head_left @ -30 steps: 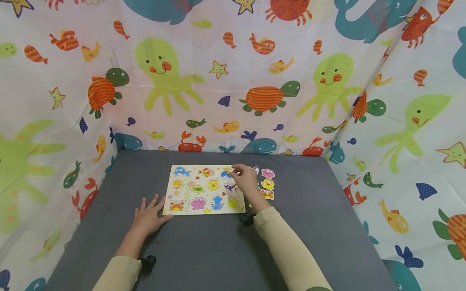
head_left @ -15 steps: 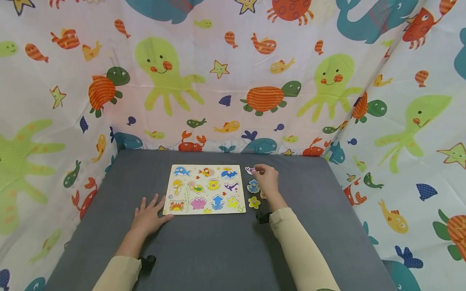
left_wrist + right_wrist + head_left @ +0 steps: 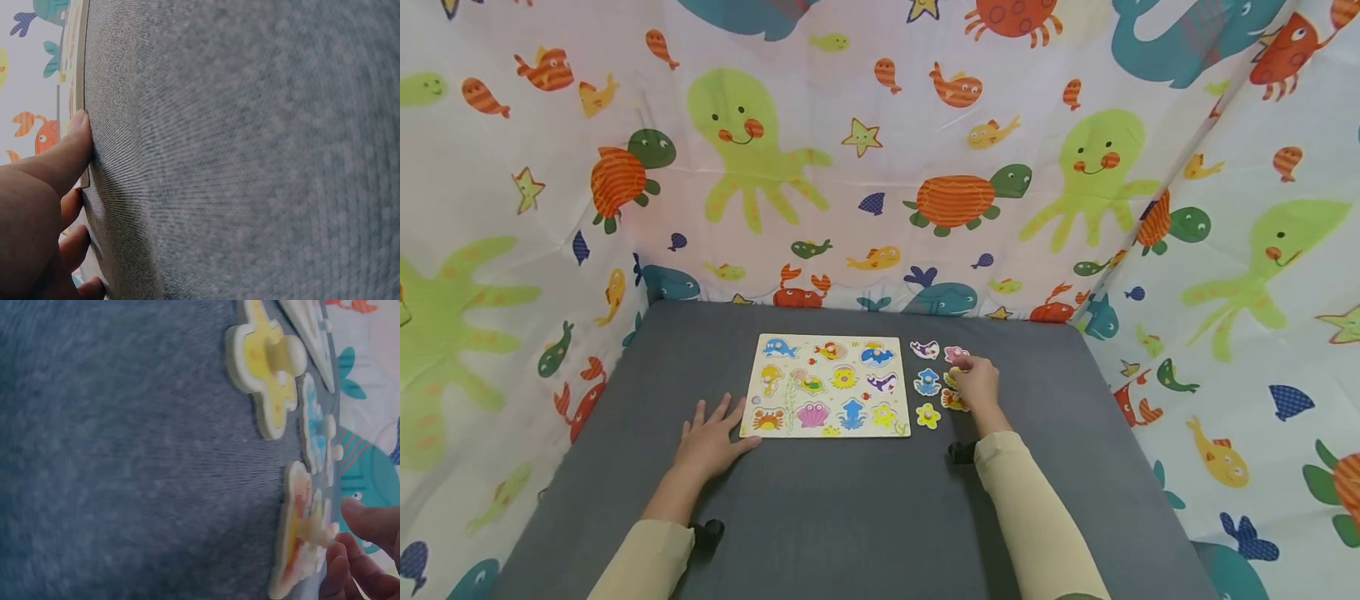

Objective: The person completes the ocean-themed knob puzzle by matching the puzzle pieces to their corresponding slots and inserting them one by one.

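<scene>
A pale knob puzzle board with sea-animal pictures lies flat on the grey cloth. My left hand rests spread at its near left corner; in the left wrist view the thumb touches the board's edge. My right hand reaches over the loose pieces right of the board, fingertips at a yellow piece that they partly cover. In the right wrist view, thumb and fingers stand apart close to a knob. Under the hand lies an orange crab piece, its knob upright.
Beside the board lie a purple whale piece, a pink piece, a blue squid piece and a yellow star piece. A sea-animal curtain encloses the table at the back and sides.
My right hand has moved from the board to the right, set the purple whale piece down at the top of the loose pieces, then shifted to the yellow piece. The left hand stays put.
</scene>
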### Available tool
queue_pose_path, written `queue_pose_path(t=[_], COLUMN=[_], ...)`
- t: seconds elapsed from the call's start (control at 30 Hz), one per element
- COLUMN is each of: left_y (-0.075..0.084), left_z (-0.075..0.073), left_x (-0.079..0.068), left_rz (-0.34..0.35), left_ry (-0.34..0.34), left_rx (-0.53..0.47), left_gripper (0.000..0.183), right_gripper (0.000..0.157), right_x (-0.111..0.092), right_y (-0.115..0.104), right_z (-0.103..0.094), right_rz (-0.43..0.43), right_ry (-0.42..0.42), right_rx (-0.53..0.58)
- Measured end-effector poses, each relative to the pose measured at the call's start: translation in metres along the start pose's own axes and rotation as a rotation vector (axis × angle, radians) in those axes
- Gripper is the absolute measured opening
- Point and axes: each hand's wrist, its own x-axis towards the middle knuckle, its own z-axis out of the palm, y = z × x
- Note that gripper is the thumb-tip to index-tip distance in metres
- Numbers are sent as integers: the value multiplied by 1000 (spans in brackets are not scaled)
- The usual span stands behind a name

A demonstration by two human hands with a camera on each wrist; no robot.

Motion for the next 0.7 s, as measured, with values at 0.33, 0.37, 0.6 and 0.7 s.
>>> queue_pose_path(t=[0.33, 0.37, 0.6, 0.7], left_y=[5, 5, 4, 3], left_z=[-2, -2, 0, 0], left_x=[1, 1, -1, -1], left_rz=[-7, -8, -13, -12], left_ry=[-3, -4, 2, 6], left_rx=[-7, -7, -4, -3], left_gripper=[94, 94, 94, 94], right_gripper=[21, 20, 16, 17], right_x=[2, 2, 3, 2], right_y=[0, 1, 7, 6], right_z=[-3, -3, 1, 0], right_rz=[42, 40, 18, 13], right_ry=[18, 23, 41, 41], right_rx=[-71, -77, -91, -89])
